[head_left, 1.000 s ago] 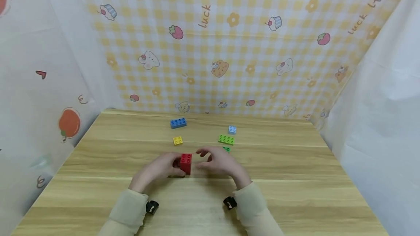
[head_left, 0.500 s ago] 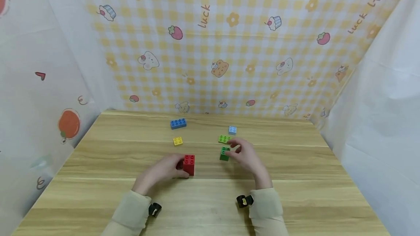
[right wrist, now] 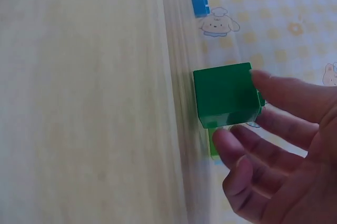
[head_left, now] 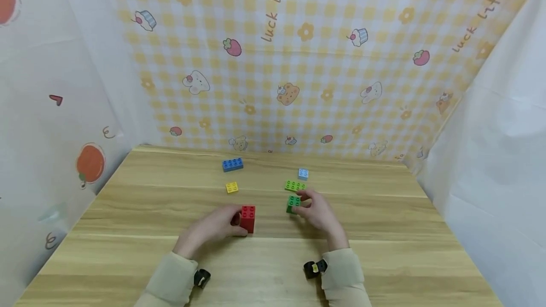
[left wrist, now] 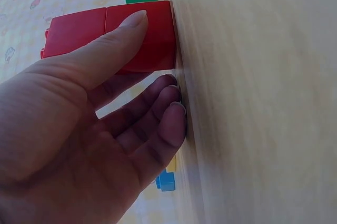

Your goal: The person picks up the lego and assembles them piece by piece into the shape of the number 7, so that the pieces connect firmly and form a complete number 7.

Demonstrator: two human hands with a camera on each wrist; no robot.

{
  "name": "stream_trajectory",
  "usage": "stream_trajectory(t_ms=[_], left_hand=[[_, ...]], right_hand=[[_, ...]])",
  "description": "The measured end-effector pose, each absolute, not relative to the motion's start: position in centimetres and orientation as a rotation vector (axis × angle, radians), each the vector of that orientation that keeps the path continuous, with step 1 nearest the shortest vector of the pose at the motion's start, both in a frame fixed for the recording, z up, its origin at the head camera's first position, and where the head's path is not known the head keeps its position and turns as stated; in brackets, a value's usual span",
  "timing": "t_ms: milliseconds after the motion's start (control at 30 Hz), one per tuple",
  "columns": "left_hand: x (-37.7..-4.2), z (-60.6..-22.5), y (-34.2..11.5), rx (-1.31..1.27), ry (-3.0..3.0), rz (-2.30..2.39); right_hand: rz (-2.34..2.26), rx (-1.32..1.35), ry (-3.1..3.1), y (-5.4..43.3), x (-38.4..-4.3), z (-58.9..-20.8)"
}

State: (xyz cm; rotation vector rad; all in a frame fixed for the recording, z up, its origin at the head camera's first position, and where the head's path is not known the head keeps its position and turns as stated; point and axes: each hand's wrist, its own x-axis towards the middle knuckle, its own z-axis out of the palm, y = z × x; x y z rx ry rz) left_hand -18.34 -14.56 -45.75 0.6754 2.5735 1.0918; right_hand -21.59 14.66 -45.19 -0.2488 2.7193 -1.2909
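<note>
Seven bricks show on the table (head_left: 375, 221): two red, and one each of green, lime, yellow, blue and pale blue. The two red ones, told apart by a seam in the left wrist view, form one red stack (head_left: 248, 219), upright in front of the person, left of the green brick (head_left: 294, 201) and well apart from it.

The left hand (head_left: 214, 225) grips the stack from its left side, thumb flat on the near face; the other three fingers curl below, clear of it. The finger behind is mostly hidden. This hold probably serves to steady the stack while leaving its four top studs uncovered.

The right hand (head_left: 317, 213) pinches the green brick from its right, thumb at the near upper edge and a fingertip hidden behind. Holding it high on the sides seems a way to keep the lower part free. Whether it touches the table, I cannot tell.

The lime brick (head_left: 294, 185) lies just behind the green one, with the pale blue brick (head_left: 303, 174) beyond. On the left lie the yellow brick (head_left: 232, 187) and, farther back, the blue brick (head_left: 232, 165), perhaps spaced so that each can be picked up singly. Blue has eight studs; yellow and pale blue, four each.
</note>
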Motion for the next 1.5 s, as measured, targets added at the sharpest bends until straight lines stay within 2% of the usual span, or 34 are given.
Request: stream_trajectory(t_ms=[467, 967, 1500], left_hand=[[-18.1, -45.9, -14.3, 0.686, 2.557, 1.105], [-18.3, -45.8, -14.3, 0.715, 2.557, 1.106], [-18.3, -45.9, -14.6, 0.682, 2.549, 1.110]], right_hand=[[-1.276, -0.183, 2.695, 15.1, -21.4, -45.9], [-1.312, -0.174, 2.713, 15.2, -21.0, -44.8], [-1.339, -0.357, 2.751, 13.6, -20.3, -42.0]])
